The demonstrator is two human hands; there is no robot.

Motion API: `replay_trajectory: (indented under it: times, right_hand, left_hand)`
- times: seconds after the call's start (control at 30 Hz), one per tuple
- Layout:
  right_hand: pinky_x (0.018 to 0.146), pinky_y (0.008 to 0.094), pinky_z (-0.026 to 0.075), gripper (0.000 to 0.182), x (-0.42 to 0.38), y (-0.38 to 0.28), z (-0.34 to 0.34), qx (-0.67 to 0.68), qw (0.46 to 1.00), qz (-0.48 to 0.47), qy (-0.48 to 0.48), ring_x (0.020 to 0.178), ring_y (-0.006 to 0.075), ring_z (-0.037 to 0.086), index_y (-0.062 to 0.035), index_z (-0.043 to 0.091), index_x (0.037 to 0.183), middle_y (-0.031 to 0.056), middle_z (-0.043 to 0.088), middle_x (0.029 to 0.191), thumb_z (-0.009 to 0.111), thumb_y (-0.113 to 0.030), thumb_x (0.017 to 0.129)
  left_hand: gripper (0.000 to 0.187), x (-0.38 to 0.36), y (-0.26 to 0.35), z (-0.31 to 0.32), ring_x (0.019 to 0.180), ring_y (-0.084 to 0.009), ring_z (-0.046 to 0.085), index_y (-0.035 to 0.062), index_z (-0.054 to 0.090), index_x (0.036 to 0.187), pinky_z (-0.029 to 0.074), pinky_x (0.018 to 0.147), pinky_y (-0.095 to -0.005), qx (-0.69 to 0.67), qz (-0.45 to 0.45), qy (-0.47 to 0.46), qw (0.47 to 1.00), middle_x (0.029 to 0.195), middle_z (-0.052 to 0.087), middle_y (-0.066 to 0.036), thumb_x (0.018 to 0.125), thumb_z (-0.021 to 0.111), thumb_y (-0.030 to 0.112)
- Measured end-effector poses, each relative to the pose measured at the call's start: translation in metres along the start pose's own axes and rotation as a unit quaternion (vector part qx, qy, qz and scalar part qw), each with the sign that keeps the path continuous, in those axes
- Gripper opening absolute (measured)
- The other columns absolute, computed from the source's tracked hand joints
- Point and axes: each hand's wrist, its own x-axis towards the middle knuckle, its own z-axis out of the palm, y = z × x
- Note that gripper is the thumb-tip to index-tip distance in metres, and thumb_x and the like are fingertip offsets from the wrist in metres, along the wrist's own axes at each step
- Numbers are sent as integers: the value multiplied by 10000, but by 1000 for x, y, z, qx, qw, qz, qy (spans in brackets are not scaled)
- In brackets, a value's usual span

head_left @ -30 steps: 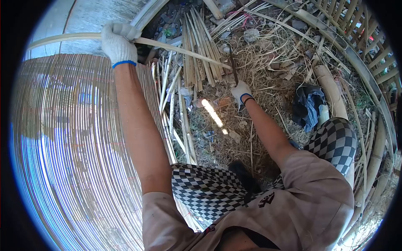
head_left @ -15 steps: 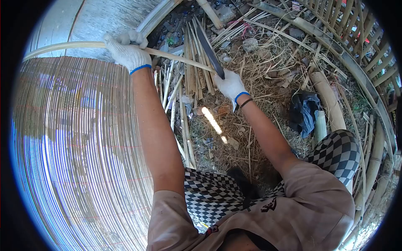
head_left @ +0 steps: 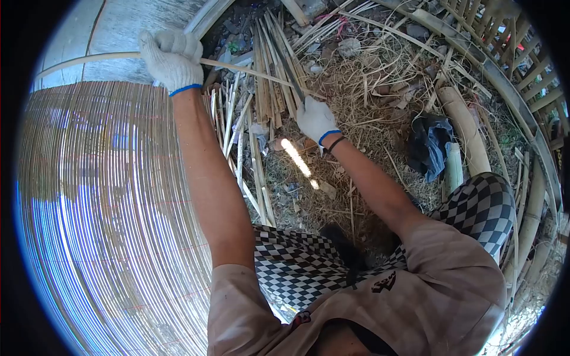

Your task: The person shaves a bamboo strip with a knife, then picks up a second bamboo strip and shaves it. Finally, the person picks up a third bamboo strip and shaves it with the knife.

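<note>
The strip [head_left: 119, 56] is gripped in the curled left hand [head_left: 172, 58], apparently for steadiness; the knife [head_left: 289, 72] is clasped in the closed right hand [head_left: 317, 118], near its right end.

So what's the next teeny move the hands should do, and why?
Probably slide the knife a little along the strip, away from the left hand. The right hand holds the knife, its blade seems to cross the strip near one end, and the left hand grips the strip farther back.
</note>
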Motion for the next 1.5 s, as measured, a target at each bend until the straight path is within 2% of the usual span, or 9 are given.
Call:
replay_trajectory:
  times: [0.2,0.4,0.57,0.8,0.97,1.03,1.13,1.27,1.5]
  right_hand:
    - [655,518,572,218,-4,-31,2,-74,990,-119,-34,778,439,712,-35,605,1043,237,698,783,567,-242,984]
    - [632,507,556,272,-5,18,33,-23,998,-43,33,687,414,690,1,642,987,225,677,725,549,-254,1003]
    - [659,506,578,254,-5,-36,-9,-66,993,-84,-54,799,406,727,3,647,928,247,714,838,540,-220,986]
    - [809,497,597,341,17,54,20,-64,990,84,-90,906,429,728,7,732,1001,271,732,940,541,-276,981]
    - [731,504,586,279,-1,1,11,-45,997,-59,-24,761,417,718,-9,677,1067,234,717,804,544,-237,974]
    - [651,480,574,254,8,7,23,-29,995,-97,12,695,405,698,-10,638,1028,202,694,728,510,-229,1016]
    - [629,472,570,236,5,68,53,7,998,42,-34,699,394,703,-14,630,1000,198,691,720,529,-227,1007]
    - [643,479,579,271,3,49,61,-112,993,14,-25,725,384,715,-12,651,1011,202,699,742,527,-253,1014]
    - [756,508,588,241,-1,30,36,-78,996,-5,-52,846,432,718,15,656,980,276,721,905,564,-204,941]
  left_hand:
    - [584,3,-2,-11,475,-128,164,210,245,581,132,429,-285,3,11,48,999,533,214,34,1090,365,473]
    - [580,6,0,-21,455,-139,162,209,238,585,112,436,-303,55,9,116,992,515,201,22,1085,347,483]
    - [601,9,-5,-44,424,-123,123,215,239,559,90,399,-294,3,-5,41,999,490,191,31,1087,345,482]
    - [604,10,-2,-39,416,-114,120,222,241,554,90,387,-286,-1,6,11,1000,481,201,37,1090,336,484]
    - [540,23,-12,-48,446,-117,179,218,248,598,137,404,-288,-12,10,-7,1000,526,219,32,1085,351,427]
    - [537,20,-11,-30,451,-118,179,212,243,602,133,407,-292,33,18,69,997,532,220,31,1083,361,420]
    - [537,17,-8,-46,442,-118,172,202,234,603,124,403,-293,46,27,109,993,525,212,29,1081,374,405]
    - [545,8,-12,-91,421,-106,139,214,235,584,113,389,-281,7,22,115,993,493,207,31,1083,336,406]
    - [548,-10,-4,-92,428,-111,131,223,215,558,106,395,-273,20,1,137,990,495,195,34,1072,295,398]
